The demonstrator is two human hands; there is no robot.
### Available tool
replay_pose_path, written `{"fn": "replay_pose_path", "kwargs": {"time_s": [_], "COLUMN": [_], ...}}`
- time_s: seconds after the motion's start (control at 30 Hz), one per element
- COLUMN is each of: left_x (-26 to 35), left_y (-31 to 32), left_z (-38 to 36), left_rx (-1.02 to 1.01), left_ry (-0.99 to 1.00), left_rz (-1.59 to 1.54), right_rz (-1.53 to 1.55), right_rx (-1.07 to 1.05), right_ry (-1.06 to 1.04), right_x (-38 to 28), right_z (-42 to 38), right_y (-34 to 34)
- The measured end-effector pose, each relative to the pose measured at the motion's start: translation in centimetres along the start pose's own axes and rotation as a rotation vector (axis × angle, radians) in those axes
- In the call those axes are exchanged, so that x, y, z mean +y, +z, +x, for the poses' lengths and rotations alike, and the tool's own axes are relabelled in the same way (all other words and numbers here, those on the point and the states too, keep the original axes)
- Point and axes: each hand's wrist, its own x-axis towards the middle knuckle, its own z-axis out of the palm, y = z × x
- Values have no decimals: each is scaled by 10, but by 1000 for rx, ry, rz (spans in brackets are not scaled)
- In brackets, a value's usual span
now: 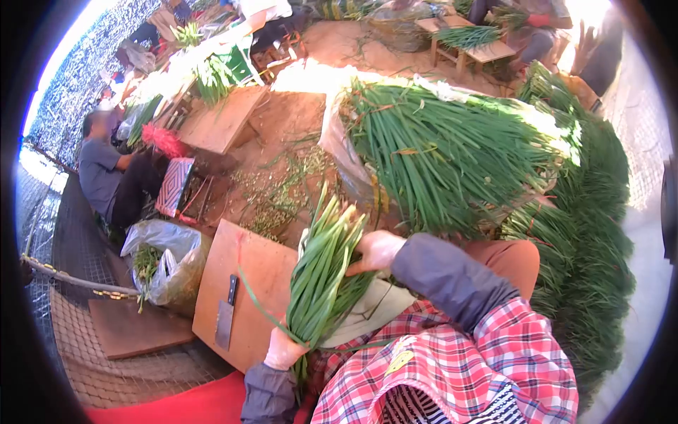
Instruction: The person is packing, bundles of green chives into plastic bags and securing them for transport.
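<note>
A thick bunch of long green garlic chives [321,275] lies across my lap, beside the edge of a low wooden board. My left hand [284,349] is wrapped round its lower end, near the board's front corner. My right hand [378,251] grips the same bunch higher up from the right side, its fingertips partly hidden by the leaves. One loose leaf trails over the wooden board [265,265] on the left. On that board rests a cleaver [226,318] with a black handle, apart from both hands.
A large pile of chives [445,155] stands ahead on the right, with more heaped bundles [586,247] along the right side. A clear plastic bag [169,261] of greens sits left of the board. A seated person [106,166] and another wooden table [224,119] are further off.
</note>
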Motion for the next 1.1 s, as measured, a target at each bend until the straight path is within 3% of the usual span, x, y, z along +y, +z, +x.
{"fn": "replay_pose_path", "kwargs": {"time_s": [0.03,0.07,0.13,0.17,0.27,0.33,0.37,0.47,0.53,0.6,0.67,0.7,0.77,0.8,0.83,0.93,1.0,1.1], "left_x": [-6,-10,-5,-1,7,-17,-28,-24,-21,-19,-18,-14,-16,-22,-26,-16,-14,-13], "left_y": [0,0,-1,-1,2,-1,-4,-3,-8,-12,-17,-17,-14,-12,-11,-13,-10,-5], "left_z": [0,1,2,3,6,13,10,4,2,3,3,5,7,7,9,11,9,5], "left_rx": [3,-13,-32,-35,-15,-4,0,22,-7,-36,-74,-75,-82,-96,-107,-129,-103,-36], "left_ry": [-4,17,36,35,36,54,54,-37,-88,-132,-154,-172,-163,-187,-207,-144,-160,-77], "left_rz": [9,53,91,84,-20,-16,-11,-253,-252,-258,-211,-281,-324,-380,-432,-290,-338,-107], "right_rz": [47,18,40,75,-13,-149,-243,293,698,400,-542,-515,-330,-202,-222,-523,-438,-345], "right_rx": [100,60,84,163,228,369,327,798,907,626,34,143,430,558,558,381,235,299], "right_ry": [-66,-1,-84,-217,-126,-45,67,65,206,533,513,519,285,-33,-284,-286,-253,-204], "right_x": [-7,-11,2,10,6,8,13,49,84,111,114,69,17,22,11,-17,-14,-2], "right_z": [0,-3,3,3,2,5,11,0,-12,-21,-32,-43,-46,-37,-26,-5,5,1], "right_y": [3,1,13,20,13,18,13,-13,-45,-59,-45,-58,-72,-66,-64,-36,-20,-14]}}
